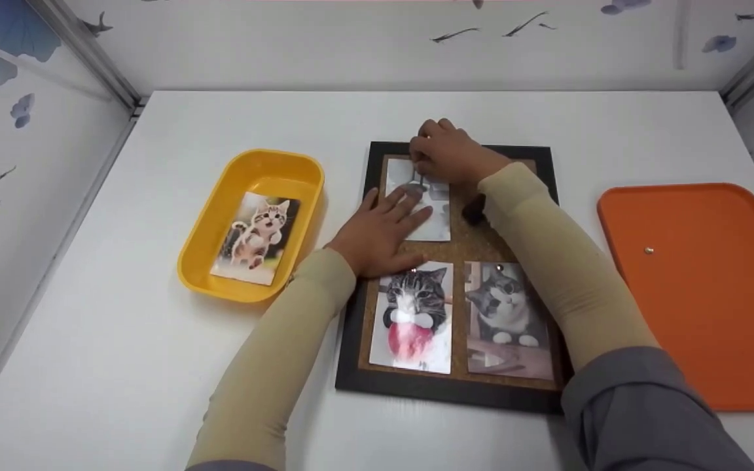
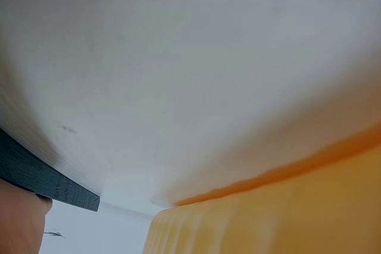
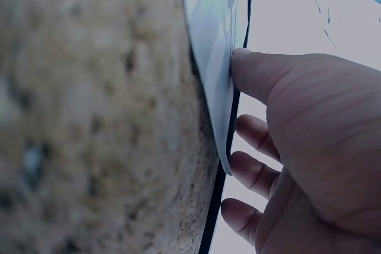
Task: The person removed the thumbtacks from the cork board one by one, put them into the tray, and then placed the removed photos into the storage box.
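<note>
A black-framed corkboard lies flat on the table. My left hand rests with fingers spread over the lower part of a pale photo at the board's upper left. At that photo's top edge is my right hand, its fingers bent; in the right wrist view the thumb touches the photo, which lifts at one edge. I cannot tell whether the fingers hold a pin. Below are a photo of a cat with a red ball and a grey-and-white cat photo, each with a shiny pin at its top.
Left of the board stands a yellow tray with a kitten photo inside. An orange tray lies to the right, with one small shiny pin on it. White panels border the table's back and sides.
</note>
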Available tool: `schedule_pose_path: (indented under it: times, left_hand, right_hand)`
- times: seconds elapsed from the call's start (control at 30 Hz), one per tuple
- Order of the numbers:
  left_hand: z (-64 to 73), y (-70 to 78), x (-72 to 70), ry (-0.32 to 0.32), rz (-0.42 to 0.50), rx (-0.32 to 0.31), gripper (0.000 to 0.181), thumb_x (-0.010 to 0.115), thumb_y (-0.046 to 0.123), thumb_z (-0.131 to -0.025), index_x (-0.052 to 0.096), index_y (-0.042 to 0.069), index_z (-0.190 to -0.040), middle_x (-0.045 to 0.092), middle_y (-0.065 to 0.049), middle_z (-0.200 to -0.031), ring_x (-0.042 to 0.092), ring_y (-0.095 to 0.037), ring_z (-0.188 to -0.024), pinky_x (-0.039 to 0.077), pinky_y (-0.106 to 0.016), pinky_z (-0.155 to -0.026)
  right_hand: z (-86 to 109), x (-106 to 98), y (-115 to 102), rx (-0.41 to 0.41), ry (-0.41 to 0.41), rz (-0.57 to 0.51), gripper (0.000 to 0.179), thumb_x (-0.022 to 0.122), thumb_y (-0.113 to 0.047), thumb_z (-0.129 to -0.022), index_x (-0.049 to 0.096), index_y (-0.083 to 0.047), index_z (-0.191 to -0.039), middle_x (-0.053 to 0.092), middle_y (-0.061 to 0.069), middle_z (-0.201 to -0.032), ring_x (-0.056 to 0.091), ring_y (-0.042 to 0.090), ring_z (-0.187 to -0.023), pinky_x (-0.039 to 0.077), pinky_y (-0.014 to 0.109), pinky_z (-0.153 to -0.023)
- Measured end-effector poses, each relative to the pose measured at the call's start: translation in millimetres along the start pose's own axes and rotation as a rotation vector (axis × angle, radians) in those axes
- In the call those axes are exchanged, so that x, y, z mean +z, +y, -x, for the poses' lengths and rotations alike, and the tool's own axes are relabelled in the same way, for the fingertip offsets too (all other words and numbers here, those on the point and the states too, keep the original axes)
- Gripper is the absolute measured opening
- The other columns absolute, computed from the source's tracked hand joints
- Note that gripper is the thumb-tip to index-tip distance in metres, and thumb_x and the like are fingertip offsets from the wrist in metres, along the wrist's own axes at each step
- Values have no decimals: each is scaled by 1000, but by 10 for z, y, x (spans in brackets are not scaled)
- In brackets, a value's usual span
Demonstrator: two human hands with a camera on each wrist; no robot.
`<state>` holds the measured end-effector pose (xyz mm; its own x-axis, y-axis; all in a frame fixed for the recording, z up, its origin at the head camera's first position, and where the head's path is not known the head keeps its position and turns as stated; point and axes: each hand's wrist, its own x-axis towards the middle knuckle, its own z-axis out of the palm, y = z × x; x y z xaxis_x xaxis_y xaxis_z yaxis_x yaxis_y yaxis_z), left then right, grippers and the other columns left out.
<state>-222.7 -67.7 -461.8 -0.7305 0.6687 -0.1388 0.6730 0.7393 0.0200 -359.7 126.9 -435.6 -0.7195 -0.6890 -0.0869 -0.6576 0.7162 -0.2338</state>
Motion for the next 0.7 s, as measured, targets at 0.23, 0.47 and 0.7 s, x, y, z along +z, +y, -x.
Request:
schedule_pose_path:
  times: [0.23, 0.47, 0.7]
  left_hand:
    - [-8, 7, 9, 3, -4, -3, 82, 20, 74, -95, 11, 26, -161, 4, -2, -167, -3, -23, -152, -1, -55, -118]
    - [-8, 9, 2, -1, -11, -3, 82, 23, 73, -95, 12, 26, -161, 5, -3, -167, -1, -24, -152, 1, -56, -119]
    - [-13, 12, 6, 1, -11, 3, 82, 22, 74, -95, 12, 26, -161, 4, -3, -167, -1, -24, -152, 1, -56, -118]
  right_hand:
    - [1, 1, -3, 3, 2, -9, 13, 54, -22, -102, 60, -11, -106, 46, 14, -128, 40, 32, -115, 37, 54, -100]
    - [3, 4, -8, -1, 13, -9, 13, 54, -21, -102, 60, -10, -103, 46, 15, -128, 40, 32, -114, 38, 55, -98]
    - [2, 12, 16, 3, 21, -20, 12, 55, -21, -102, 60, -11, -104, 46, 14, -127, 40, 32, -113, 38, 55, -98]
